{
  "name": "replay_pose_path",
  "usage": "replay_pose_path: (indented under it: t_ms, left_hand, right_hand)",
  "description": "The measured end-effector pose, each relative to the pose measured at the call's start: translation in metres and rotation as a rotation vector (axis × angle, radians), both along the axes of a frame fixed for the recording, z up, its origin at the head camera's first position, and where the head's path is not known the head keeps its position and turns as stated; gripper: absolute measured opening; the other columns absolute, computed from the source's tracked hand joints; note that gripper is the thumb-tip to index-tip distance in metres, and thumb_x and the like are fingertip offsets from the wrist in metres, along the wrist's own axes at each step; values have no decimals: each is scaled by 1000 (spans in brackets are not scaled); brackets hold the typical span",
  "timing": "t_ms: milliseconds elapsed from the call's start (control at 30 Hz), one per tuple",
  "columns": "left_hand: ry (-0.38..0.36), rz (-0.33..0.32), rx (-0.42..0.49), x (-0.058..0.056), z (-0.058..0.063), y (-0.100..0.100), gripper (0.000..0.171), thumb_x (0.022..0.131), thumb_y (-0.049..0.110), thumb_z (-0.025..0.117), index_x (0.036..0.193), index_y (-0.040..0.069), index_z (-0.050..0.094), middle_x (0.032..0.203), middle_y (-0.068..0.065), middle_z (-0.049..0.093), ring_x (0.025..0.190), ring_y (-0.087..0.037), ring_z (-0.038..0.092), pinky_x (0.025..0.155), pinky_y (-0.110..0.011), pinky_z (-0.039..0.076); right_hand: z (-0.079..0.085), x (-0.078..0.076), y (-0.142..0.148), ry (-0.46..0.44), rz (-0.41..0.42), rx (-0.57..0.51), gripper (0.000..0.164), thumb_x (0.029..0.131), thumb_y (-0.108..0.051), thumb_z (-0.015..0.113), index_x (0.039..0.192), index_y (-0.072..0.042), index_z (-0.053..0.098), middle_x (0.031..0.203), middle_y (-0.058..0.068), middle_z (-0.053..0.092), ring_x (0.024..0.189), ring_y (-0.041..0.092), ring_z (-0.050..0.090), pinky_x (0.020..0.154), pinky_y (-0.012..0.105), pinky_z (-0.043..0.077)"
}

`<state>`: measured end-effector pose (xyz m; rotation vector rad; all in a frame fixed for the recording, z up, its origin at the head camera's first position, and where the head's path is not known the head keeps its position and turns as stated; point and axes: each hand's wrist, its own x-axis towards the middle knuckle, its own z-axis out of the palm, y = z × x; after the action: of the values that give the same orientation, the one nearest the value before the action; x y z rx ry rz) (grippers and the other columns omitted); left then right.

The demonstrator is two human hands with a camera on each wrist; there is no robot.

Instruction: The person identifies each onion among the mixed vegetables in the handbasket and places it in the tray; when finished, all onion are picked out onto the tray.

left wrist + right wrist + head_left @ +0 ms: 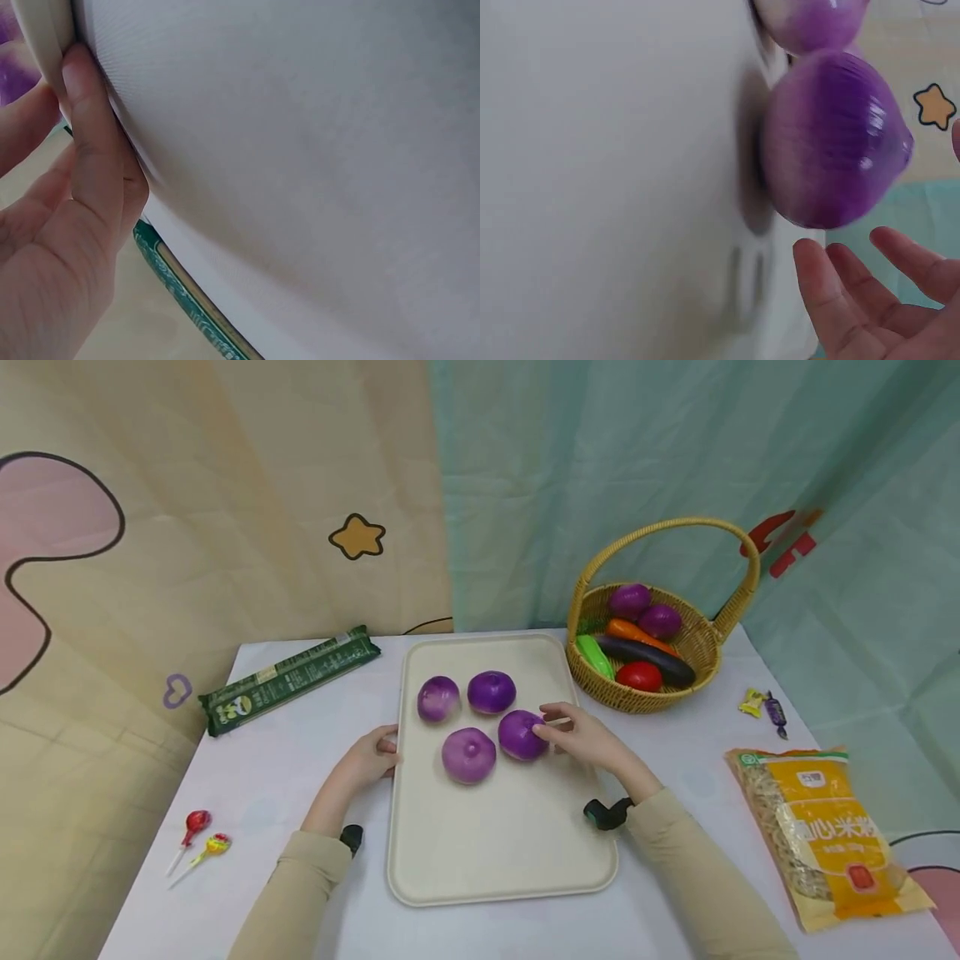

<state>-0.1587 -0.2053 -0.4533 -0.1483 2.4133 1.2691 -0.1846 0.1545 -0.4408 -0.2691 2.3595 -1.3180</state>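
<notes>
Several purple onions sit grouped on the cream tray (pixel 502 852). My right hand (pixel 573 735) is beside the right-hand onion (pixel 521 735). In the right wrist view its spread fingers (pixel 821 281) stand a little apart from that onion (pixel 832 142), with nothing between them. The left hand (pixel 367 760) is at the tray's left edge. Seen from the left wrist, its thumb and a finger (pixel 90 112) pinch the tray's rim (pixel 49 45). A paler onion (pixel 468 756), a two-toned onion (pixel 438 699) and a dark onion (pixel 491 692) complete the group.
A wicker basket (pixel 630 700) of toy-like vegetables stands behind the tray's right corner. A long green packet (pixel 288 681) lies back left, two lollipops (pixel 197 822) front left. To the right are two small wrapped candies (pixel 776 714) and a yellow bag (pixel 825 835).
</notes>
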Motion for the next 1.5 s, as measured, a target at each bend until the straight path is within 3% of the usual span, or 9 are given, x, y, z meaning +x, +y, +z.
replay_pose_path:
  t_ms: [133,333,467,567,667,800,967,1233,1500]
  left_hand:
    - [10,-2,0,-1,2,0,57,97,0,53,150,-5,33,112,-23,55,89,-23,64,79,-33,61]
    - [-3,-6,-6,-1,-1,0,57,97,1,53,150,-4,33,113,-23,55,88,-23,64,78,-33,61]
    - [-17,5,1,1,-2,1,57,97,1,53,150,-3,33,114,-22,55,90,-24,64,80,-33,61]
    - [-10,14,-2,1,0,0,57,97,0,53,150,-3,33,113,-22,55,90,-24,63,79,-34,61]
    - [-1,18,-2,1,-1,-2,56,96,0,54,149,-4,34,111,-22,55,89,-24,63,78,-34,61]
    - [3,20,18,1,-4,-2,56,95,-1,55,148,-4,36,111,-22,55,89,-23,64,78,-34,61]
    - [-1,29,42,3,-7,-1,57,94,-3,56,148,-4,36,109,-21,56,88,-23,63,78,-34,61]
    - [-3,45,54,5,-5,0,57,94,-4,56,147,-4,38,107,-20,56,89,-23,63,77,-35,61]
    - [4,49,65,5,-8,1,55,94,-4,55,147,-5,39,106,-20,55,89,-23,62,76,-35,61]
  right_hand:
    - [23,-7,15,82,-19,39,63,97,-39,61,144,-1,44,143,22,51,127,39,52,98,47,55]
    - [60,-21,46,228,-141,78,59,98,-42,59,140,-3,50,139,19,55,125,36,54,103,50,50]
    - [83,-43,67,299,-289,37,59,97,-46,57,140,-5,51,137,15,56,117,21,58,96,29,52]
    - [98,-68,78,347,-415,-13,61,95,-47,59,139,-6,52,128,9,60,98,3,60,83,15,52]
    - [106,-94,87,406,-506,-20,58,95,-46,60,136,-5,55,120,2,61,88,-5,57,78,12,51]
    - [106,-120,95,462,-563,52,55,96,-42,59,135,-4,56,125,10,61,103,13,59,93,29,51]
    - [92,-141,99,471,-549,129,57,95,-36,61,138,0,52,137,23,53,127,38,49,109,51,43]
    - [70,-158,99,402,-495,213,66,94,-23,65,147,6,37,147,30,38,132,47,40,111,58,39]
    - [58,-170,104,190,-354,353,88,94,-32,64,151,12,14,145,40,30,130,53,37,110,62,38]
